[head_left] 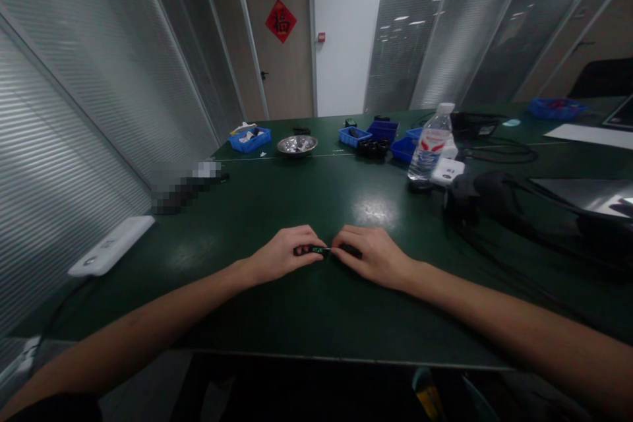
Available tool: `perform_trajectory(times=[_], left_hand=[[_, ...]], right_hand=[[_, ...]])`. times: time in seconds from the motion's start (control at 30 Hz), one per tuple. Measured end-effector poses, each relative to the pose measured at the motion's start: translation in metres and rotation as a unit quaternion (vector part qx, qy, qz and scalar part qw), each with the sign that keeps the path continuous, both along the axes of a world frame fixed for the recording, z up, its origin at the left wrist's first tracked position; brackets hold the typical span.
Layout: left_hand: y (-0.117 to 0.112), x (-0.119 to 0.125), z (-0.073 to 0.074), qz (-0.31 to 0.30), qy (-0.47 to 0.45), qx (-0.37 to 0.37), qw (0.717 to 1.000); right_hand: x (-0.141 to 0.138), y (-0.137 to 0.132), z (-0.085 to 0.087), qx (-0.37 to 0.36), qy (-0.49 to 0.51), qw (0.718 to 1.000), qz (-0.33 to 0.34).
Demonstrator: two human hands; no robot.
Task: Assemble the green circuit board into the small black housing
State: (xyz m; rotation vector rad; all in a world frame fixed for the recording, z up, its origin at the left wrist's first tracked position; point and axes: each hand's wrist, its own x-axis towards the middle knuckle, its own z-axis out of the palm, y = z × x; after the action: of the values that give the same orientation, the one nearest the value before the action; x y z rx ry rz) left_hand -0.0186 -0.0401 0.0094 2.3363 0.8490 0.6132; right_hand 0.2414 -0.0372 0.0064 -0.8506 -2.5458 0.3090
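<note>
In the head view, both hands are close together above the near middle of the green table (277,316). My left hand (289,250) is closed on a small black part with a green circuit board (316,249), pinched between thumb and fingers. Facing it, my right hand (370,254) grips a small screwdriver (352,250) with a black handle and a thin shiny shaft. The shaft points left and meets the end of the black part. My fingers hide much of both things, and whether the tip sits in a screw I cannot tell.
Farther back are a metal bowl (297,145), a blue basket (250,139) and blue trays (383,130). At the right stand a water bottle (431,145) and a black headset-like device (494,201) with cables. A white power strip (113,246) lies at the left edge.
</note>
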Motion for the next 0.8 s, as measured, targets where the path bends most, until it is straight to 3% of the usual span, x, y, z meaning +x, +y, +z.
perform_trajectory(times=[0.8], left_hand=[[-0.0037,-0.0046,0.0018,-0.017,-0.044,0.037,0.998]], right_hand=[[-0.0034,-0.0078,0.0055,-0.107,0.11,0.988,0.013]])
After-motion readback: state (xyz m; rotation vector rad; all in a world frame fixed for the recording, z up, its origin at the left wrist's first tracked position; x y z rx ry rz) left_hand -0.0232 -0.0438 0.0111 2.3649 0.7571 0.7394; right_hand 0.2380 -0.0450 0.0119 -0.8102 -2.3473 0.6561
